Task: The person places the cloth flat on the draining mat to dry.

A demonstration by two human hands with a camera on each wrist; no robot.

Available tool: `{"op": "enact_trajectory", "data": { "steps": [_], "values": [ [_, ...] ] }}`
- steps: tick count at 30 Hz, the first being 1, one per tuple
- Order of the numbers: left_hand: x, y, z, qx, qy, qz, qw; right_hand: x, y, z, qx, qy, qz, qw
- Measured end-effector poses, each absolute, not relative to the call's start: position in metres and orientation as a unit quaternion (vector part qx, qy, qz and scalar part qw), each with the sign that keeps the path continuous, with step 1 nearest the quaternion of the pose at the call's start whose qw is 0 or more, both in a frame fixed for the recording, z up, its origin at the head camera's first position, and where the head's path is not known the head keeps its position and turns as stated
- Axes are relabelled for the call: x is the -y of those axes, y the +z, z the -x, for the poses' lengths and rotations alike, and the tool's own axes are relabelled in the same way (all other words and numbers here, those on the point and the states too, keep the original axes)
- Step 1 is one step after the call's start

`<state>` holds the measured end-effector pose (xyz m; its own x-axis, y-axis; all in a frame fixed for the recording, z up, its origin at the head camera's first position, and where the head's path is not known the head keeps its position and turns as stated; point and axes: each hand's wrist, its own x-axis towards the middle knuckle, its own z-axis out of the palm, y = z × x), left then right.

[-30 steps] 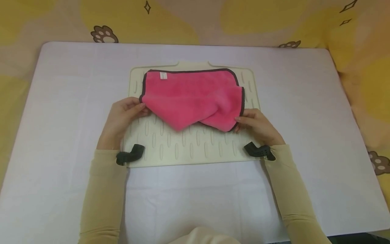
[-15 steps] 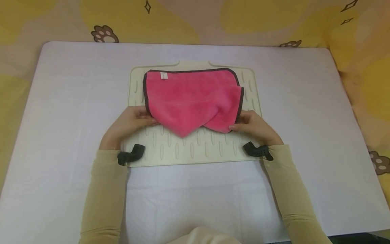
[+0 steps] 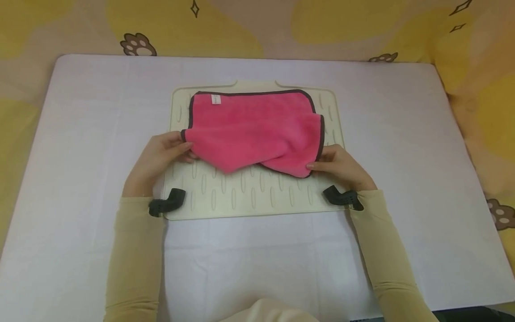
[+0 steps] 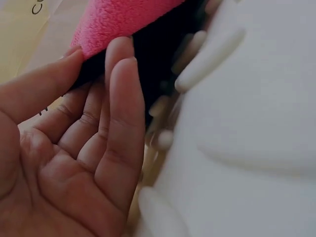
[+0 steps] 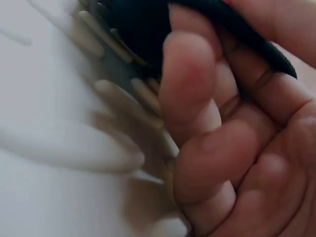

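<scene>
pinching the pink cloth (image 3: 245, 125), left hand (image 3: 158, 156) and right hand (image 3: 341, 167) seem just above the mat (image 3: 243, 203).

White table (image 3: 402, 156), rounded far corners, faint creases in the near part of its surface. Yellow-and-beige fabric (image 3: 342, 22) behind the far edge, also along left and right sides. Print on it: brown paw (image 3: 138, 44) far left of centre, second paw (image 3: 383, 58) far right, mostly hidden below the table edge, third paw (image 3: 501, 214) at right. Star outline (image 3: 195, 9) up top, two more top right. Dark strip (image 3: 462, 314) bottom right, can't identify.
</scene>
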<state>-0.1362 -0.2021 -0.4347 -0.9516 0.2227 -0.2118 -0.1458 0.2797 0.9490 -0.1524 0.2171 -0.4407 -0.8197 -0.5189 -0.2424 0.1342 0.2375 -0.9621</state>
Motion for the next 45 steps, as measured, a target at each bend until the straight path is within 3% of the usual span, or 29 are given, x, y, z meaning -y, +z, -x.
{"op": "enact_trajectory", "data": {
  "steps": [8, 15, 19, 29, 45],
  "values": [
    [0.204, -0.434, 0.137, -0.784, 0.604, -0.026, 0.139, -0.226, -0.44, 0.152, -0.699, -0.642, 0.109, 0.294],
    [0.203, -0.429, 0.136, -0.817, 0.53, -0.062, 0.217, -0.228, -0.438, 0.152, -0.704, -0.63, 0.121, 0.305],
    [0.204, -0.43, 0.135, -0.832, 0.497, -0.095, 0.23, -0.229, -0.44, 0.153, -0.699, -0.625, 0.141, 0.318],
    [0.203, -0.433, 0.135, -0.849, 0.487, -0.094, 0.184, -0.233, -0.443, 0.153, -0.692, -0.616, 0.15, 0.346],
    [0.221, -0.427, 0.128, -0.805, 0.557, -0.106, 0.177, -0.238, -0.438, 0.152, -0.643, -0.66, 0.14, 0.362]
  ]
}}
